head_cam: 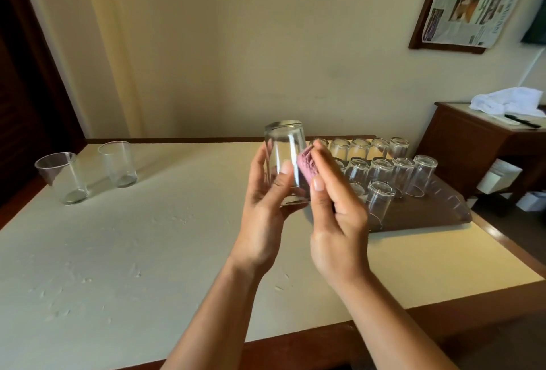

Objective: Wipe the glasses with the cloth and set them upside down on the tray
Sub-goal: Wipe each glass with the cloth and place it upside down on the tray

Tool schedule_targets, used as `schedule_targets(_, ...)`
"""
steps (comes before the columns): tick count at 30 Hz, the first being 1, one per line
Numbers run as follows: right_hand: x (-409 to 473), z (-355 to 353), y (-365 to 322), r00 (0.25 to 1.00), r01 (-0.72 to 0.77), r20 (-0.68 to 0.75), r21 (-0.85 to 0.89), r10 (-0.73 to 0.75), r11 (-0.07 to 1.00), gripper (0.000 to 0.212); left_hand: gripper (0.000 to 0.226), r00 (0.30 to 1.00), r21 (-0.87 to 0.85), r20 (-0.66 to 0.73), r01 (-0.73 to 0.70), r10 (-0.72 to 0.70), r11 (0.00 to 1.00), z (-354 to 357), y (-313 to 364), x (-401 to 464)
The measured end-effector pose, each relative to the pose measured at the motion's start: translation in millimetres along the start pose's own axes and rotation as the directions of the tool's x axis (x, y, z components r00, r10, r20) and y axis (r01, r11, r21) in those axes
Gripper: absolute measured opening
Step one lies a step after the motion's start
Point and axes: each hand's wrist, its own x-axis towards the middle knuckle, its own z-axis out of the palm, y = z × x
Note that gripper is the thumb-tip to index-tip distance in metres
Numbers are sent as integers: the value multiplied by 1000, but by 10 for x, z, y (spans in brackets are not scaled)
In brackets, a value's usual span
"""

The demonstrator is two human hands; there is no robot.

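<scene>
1 clear glass (pixel 285 159) gripped by left hand (pixel 266 207); right hand (pixel 336 216) pinching fuzzy pink cloth (pixel 307 167).

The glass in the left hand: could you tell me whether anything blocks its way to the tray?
The glass is held in the left hand above the table, bottom up. The right hand, pressing the cloth against it, is between it and the tray. Bare tray shows at the near edge.

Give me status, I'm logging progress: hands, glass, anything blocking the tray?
Left hand grips glass, base up. Right hand presses pink cloth on its side. Tray front open; nothing blocking.
</scene>
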Motion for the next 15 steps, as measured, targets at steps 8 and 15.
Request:
schedule_targets(8,177,-51,38,997,-66,-22,65,68,996,39,61,999,80,37,13,-16,997,28,-49,-92)
schedule_targets(15,-147,-20,51,999,-22,32,20,21,1000,38,55,995,136,22,97,-101,986,-82,-34,14)
